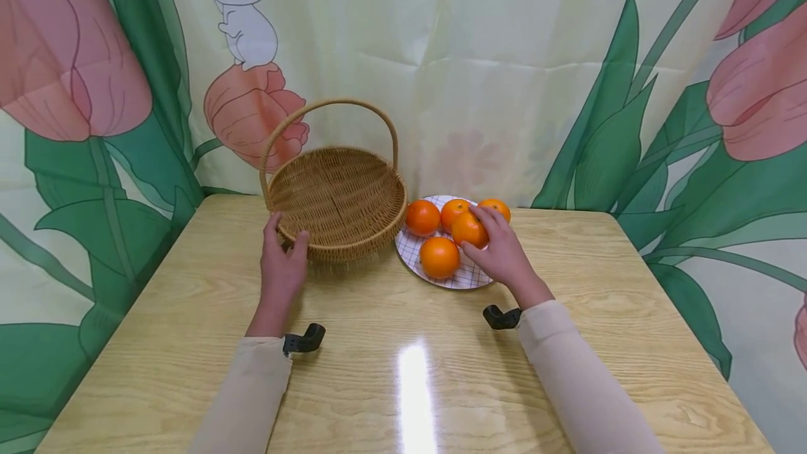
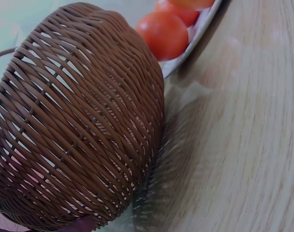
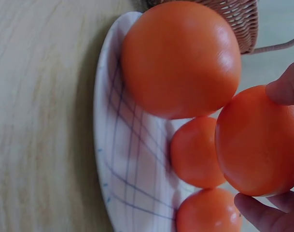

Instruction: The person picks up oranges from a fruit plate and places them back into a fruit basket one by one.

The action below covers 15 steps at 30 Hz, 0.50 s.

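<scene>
In the head view my right hand (image 1: 504,251) holds an orange (image 1: 469,230) between thumb and fingers, over a white plate with a blue grid (image 1: 410,251). The right wrist view shows the held orange (image 3: 258,140) raised beside the others, with fingers (image 3: 262,212) under it. Several more oranges (image 1: 439,258) lie on the plate. Left of the plate is a wicker basket (image 1: 337,195) with an arched handle; nothing shows inside it. My left hand (image 1: 282,265) grips the basket's near left edge, mostly hidden in the left wrist view below the woven wall (image 2: 84,116).
A pale wooden table (image 1: 378,370) carries the basket and plate near its back edge. Behind it hangs a curtain (image 1: 479,76) printed with tulips and a white rabbit. The basket's right side stands close against the plate.
</scene>
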{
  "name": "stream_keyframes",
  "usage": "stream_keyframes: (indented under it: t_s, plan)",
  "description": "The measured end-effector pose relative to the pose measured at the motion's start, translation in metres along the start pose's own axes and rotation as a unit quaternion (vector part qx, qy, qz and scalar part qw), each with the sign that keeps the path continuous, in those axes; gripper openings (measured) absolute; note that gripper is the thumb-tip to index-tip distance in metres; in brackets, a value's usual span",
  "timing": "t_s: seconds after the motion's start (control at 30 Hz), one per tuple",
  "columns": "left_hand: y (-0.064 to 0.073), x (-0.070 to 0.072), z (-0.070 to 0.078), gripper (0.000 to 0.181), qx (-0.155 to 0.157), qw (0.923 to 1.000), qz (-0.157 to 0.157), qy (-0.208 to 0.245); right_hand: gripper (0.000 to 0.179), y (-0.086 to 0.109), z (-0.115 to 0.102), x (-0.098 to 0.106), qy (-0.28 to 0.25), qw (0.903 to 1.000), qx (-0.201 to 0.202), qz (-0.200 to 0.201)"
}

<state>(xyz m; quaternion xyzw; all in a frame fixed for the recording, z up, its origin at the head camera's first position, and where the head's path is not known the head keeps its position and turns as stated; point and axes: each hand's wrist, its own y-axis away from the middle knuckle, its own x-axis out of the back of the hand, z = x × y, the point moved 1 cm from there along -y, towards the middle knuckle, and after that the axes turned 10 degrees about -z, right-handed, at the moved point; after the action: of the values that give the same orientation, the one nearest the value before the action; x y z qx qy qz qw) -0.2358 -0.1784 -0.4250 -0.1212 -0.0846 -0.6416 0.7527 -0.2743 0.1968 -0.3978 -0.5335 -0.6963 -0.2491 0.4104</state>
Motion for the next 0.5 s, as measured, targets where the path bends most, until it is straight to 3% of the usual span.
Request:
stream_keyframes:
  t_s: [0.3,0.5]
  plan:
    - [0.000,0.001,0.005,0.066,0.018,0.9993,0.030,-0.012,0.067,-0.004,-0.008,0.005,-0.001,0.9993,0.028,0.025]
    - [0.000,0.000,0.006,0.065,0.012,0.9991,0.038,-0.013,0.068,-0.007,-0.022,0.009,0.001,0.9986,0.037,0.036]
